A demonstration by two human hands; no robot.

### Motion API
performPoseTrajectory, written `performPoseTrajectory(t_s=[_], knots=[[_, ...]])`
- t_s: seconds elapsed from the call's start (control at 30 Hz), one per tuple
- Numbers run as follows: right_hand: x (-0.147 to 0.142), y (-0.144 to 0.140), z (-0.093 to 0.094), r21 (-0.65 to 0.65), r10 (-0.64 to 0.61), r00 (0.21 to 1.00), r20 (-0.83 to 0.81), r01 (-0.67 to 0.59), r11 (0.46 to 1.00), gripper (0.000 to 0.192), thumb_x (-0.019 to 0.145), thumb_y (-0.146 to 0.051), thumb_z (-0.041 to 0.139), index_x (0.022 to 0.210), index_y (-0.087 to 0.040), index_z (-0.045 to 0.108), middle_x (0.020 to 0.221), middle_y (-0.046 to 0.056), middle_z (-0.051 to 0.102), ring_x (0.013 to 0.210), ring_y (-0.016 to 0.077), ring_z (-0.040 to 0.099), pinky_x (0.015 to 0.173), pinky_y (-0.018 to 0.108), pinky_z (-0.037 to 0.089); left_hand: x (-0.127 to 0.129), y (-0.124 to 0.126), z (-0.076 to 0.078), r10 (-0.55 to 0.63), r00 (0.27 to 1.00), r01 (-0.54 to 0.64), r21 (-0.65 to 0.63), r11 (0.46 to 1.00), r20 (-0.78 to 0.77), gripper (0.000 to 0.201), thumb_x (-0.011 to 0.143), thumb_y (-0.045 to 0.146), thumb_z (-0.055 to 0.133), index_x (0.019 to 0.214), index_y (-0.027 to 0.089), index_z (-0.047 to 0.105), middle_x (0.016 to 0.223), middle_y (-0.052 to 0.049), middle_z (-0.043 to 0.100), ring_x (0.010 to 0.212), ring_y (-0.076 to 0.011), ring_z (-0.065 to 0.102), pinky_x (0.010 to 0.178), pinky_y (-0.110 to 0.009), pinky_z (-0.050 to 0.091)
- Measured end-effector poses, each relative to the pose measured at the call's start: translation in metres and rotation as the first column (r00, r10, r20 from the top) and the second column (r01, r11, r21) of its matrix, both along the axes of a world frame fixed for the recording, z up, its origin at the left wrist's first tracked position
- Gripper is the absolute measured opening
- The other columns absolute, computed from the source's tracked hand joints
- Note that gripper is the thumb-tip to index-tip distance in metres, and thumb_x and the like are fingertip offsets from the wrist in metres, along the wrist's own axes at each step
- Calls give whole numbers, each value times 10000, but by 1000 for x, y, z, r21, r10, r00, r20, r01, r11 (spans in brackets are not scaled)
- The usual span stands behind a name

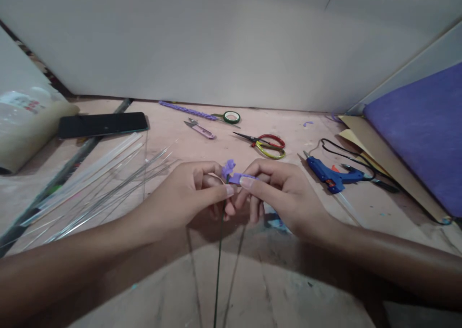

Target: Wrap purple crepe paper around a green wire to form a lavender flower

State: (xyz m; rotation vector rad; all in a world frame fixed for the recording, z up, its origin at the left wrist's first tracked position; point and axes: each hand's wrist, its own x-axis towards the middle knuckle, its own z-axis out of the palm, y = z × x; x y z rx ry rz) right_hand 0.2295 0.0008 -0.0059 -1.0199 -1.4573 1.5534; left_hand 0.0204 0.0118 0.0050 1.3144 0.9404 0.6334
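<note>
Between thumb and fingers, my left hand (197, 188) pinches a thin dark green stem (219, 251) just under its top. A small ruffled purple flower head (228, 167) sits on that top, and the stem's lower part runs down toward me. My right hand (277, 188) is closed on a narrow purple strip (236, 178), thumb pressed on it. The strip's left end touches the stem below the flower head. Both hands are close together above the table, fingertips nearly meeting. The strip's far end is partly hidden by my right fingers.
Behind my hands lie red-and-yellow-handled scissors (269, 144), thread snips (200, 129), green tape (231, 117) and a finished purple stem (187, 109). A blue glue gun (334, 174) is right; thin wires (108, 188), a phone (103, 125) and a wrapped roll (31, 128) are left.
</note>
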Motion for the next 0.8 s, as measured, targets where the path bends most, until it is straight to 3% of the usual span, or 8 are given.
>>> performPoseTrajectory(t_s=[0.1, 0.2, 0.37, 0.43, 0.47, 0.57, 0.67, 0.8], knots=[[1, 1, -1, 104, -67, 998, 15, 65, 992, 267, 988, -404, 766, 863, -175, 708, 792, 36, 808, 544, 122, 704, 532, 233, 578, -1, 2, -1, 68, 998, -67, -90, 994, 11, 180, 854, 254, 829, 850, 176, 667, 611, -2, 773, 513, -121, 683, 496, -164, 489], [1, 2, 1, 52, -42, 998, 37, 40, 998, 273, 967, -409, 779, 838, -181, 702, 795, 43, 806, 601, 133, 719, 568, 233, 567, -3, 4, -1, 190, 981, -190, -2, 982, -25, 176, 861, 269, 805, 785, 173, 678, 568, 1, 748, 449, -117, 646, 429, -169, 464], [11, 4, 12, -173, 268, 944, 192, -237, 956, 350, 1034, -431, 648, 808, -174, 723, 796, 55, 779, 679, 152, 689, 610, 254, 502, -8, 3, -3, 249, 957, -213, 222, 952, -151, 160, 910, 279, 723, 783, 202, 664, 559, 25, 732, 417, -117, 596, 387, -188, 414], [30, 8, 19, -76, 305, 844, 440, -304, 950, 379, 1064, -429, 604, 822, -179, 753, 796, 48, 759, 734, 173, 686, 653, 276, 486, -15, 0, -10, 203, 948, -133, 273, 953, -247, 161, 941, 254, 655, 785, 216, 644, 550, 37, 720, 437, -126, 601, 429, -204, 441], [45, 11, 22, 57, 210, 783, 585, -298, 953, 381, 1078, -422, 574, 844, -192, 767, 820, 48, 770, 750, 185, 688, 658, 287, 478, -19, -1, -15, 173, 941, -81, 303, 950, -291, 163, 952, 240, 632, 790, 221, 640, 554, 43, 716, 457, -131, 612, 463, -215, 459], [102, 26, 24, 452, -342, 343, 875, -324, 831, 279, 1040, -317, 533, 1041, -218, 794, 1071, 99, 821, 997, 301, 752, 851, 409, 538, -33, -1, -33, 149, 904, 54, 453, 890, -402, 168, 984, 272, 625, 828, 232, 669, 610, 41, 716, 530, -146, 631, 523, -250, 436], [164, 37, 17, 424, -416, 93, 904, -295, 856, 310, 1018, -221, 506, 1209, -127, 730, 1305, 239, 743, 1288, 421, 690, 1022, 534, 530, -39, 5, -45, 219, 821, 193, 618, 763, -527, 209, 994, 302, 600, 813, 236, 681, 711, 0, 690, 632, -187, 618, 577, -309, 410], [219, 37, -3, 316, -304, 89, 949, -292, 903, 244, 966, -119, 563, 1137, -178, 728, 1225, 184, 768, 1241, 338, 733, 1074, 449, 536, -35, 13, -47, 308, 746, 301, 710, 636, -591, 95, 972, 262, 601, 880, 239, 596, 839, -45, 698, 770, -251, 632, 660, -377, 426]])
